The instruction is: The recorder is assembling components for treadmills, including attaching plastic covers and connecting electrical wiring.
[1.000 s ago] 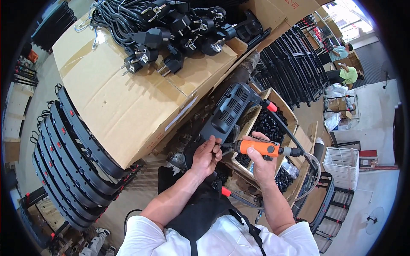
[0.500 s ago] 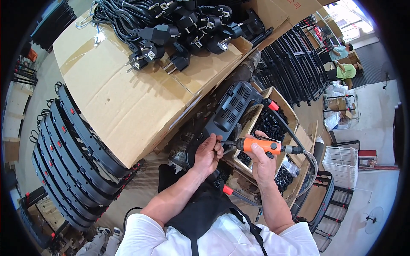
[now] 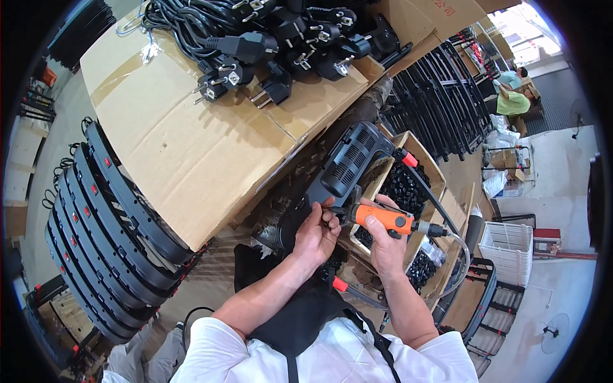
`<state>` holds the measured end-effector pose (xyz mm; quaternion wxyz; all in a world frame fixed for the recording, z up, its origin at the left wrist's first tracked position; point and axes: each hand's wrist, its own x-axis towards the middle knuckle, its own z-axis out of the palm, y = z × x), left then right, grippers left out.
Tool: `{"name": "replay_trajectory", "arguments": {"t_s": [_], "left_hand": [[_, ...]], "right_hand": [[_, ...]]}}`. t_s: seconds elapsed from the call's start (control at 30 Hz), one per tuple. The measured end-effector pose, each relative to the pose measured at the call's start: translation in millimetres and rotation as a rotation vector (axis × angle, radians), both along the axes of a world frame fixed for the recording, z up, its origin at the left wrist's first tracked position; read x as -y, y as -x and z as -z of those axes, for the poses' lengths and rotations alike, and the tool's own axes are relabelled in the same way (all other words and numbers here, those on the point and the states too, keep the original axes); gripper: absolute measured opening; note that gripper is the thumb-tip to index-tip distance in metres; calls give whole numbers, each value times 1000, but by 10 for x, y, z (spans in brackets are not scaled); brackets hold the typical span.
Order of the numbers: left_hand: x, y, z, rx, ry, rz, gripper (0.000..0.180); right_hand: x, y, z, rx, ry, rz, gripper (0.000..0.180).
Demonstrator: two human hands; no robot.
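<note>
My right hand (image 3: 387,246) is wrapped round an orange air screwdriver (image 3: 383,221), held nearly level with its bit end pointing left. My left hand (image 3: 316,237) is closed at the bit end, thumb and fingers pinched together beside a black machine part with a vented motor cover (image 3: 348,159). Whatever the left fingers hold is too small and hidden to make out. The machine part lies slanted in front of me, with a black tube frame that carries red fittings (image 3: 409,159). A hose (image 3: 461,255) runs from the screwdriver's rear end.
A large cardboard box (image 3: 185,150) stands at the left, with black power cords and plugs (image 3: 274,51) on top. Wooden bins of small black parts (image 3: 403,191) sit right of the machine part. Curved black frames (image 3: 108,236) are stacked far left. Another person's legs (image 3: 150,357) show at lower left.
The screwdriver and my right hand have shifted slightly left, toward the left fingers. At lower left, the other person's legs have come further into view. The whole scene is slightly shifted.
</note>
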<state>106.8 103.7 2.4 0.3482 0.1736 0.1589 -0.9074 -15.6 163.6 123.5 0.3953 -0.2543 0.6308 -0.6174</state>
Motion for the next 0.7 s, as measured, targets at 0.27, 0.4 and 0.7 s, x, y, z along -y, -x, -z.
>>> {"name": "replay_trajectory", "arguments": {"t_s": [0.27,0.4,0.7], "left_hand": [[-234,-159,-190,371,-11,183,37],[-234,-318,-75,358,151,274,32],[-307,-558,71,361,296,309,30]], "right_hand": [[295,-160,124,-279,-51,-201,54],[405,-197,165,-297,-78,-226,56],[720,-283,-48,-536,-190,-499,42]]}}
